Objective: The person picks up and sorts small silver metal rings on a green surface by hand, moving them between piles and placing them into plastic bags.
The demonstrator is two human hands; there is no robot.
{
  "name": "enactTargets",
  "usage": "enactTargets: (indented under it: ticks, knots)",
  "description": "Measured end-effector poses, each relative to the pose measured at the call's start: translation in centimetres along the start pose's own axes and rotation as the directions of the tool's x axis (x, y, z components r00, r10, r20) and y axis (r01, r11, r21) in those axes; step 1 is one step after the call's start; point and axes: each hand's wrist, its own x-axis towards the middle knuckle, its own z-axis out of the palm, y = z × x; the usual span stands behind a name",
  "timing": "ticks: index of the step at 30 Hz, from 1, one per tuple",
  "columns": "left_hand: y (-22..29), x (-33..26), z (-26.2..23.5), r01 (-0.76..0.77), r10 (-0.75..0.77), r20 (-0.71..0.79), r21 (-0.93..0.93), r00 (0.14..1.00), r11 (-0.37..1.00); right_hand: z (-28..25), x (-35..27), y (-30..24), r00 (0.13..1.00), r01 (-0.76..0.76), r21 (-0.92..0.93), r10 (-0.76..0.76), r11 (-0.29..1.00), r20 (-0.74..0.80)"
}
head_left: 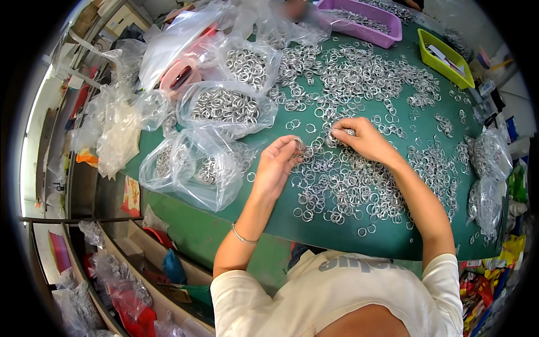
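Note:
Many silver metal rings [359, 73] lie in loose heaps on a green table [264, 216]. My left hand [279, 160] has its thumb and fingers closed on a few of these rings, just left of the middle heap. My right hand [364, 137] is bent down at the heap, its fingertips pinched on rings there; how many it grips is hidden. A gap separates the two hands, with rings lying between them. Closest to my left hand are open clear plastic bags of rings, among them one bag [224, 109] lying behind it and another [193, 171] to its left.
At the back stand a purple basket [365, 28] of rings and a yellow-green basket [446, 64]. A pink tape dispenser [181, 76] sits among plastic bags at the left. Filled bags [488, 154] line the right edge. Shelving [129, 269] with bagged goods stands at the lower left.

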Motion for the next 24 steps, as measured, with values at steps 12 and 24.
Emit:
enactTargets:
  ticks: [12, 24]
  knots:
    - [-1.5, -0.6, 2.8, -0.163, 0.123, 0.125, 0.401, 0.985, 0.901, -2.8, -6.2, -1.4, 0.954, -0.276, 0.374, 0.3, 0.886, -0.006]
    - [-5.2, -0.9, 11.2, -0.371, 0.171, 0.347, 0.671, 0.922, 0.642, -2.7, -10.6, -1.8, 0.932, -0.24, 0.732, 0.362, 0.637, -0.009]
